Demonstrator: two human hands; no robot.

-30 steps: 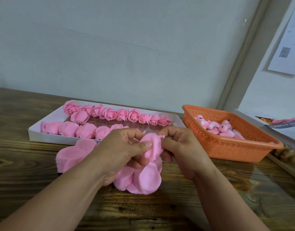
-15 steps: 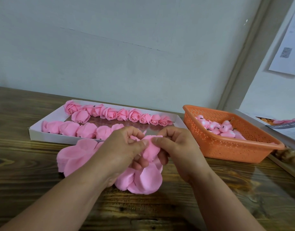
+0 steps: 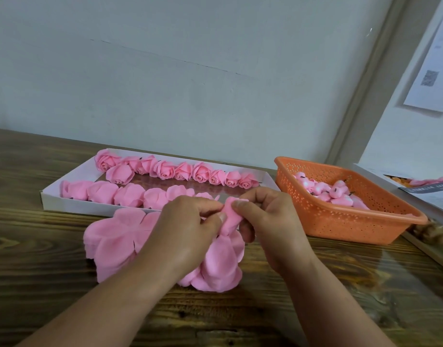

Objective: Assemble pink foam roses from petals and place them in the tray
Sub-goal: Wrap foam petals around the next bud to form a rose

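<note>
From the head camera I look down on a dark wooden table (image 3: 53,284) with strong grain, pushed against a pale grey wall (image 3: 190,71). To the right a frame strip runs up the corner, and a sheet of paper (image 3: 430,78) with a small printed square hangs on the side wall.

At the back of the table lies the white tray (image 3: 65,182), holding a far row of finished roses (image 3: 183,171) and a near row of roses (image 3: 115,194) lying on their sides. Just right of it stands an orange basket (image 3: 340,221) with small pink buds (image 3: 325,190) inside. A stack of flat pink petals (image 3: 115,236) lies in front of the tray, partly under my left wrist.

My left hand (image 3: 190,221) and right hand (image 3: 268,216) meet over the table edge of the tray. Both are curled, thumb and fingertips pinching the rose being built (image 3: 230,219), whose rolled top stands between the thumbs while loose petals hang below to the table.

Compared with a second ago, the upright petal is wrapped tighter and narrower, my thumbs have closed nearer together, and the hands sit slightly higher against the tray. Tray, basket and petal stack have not shifted.
</note>
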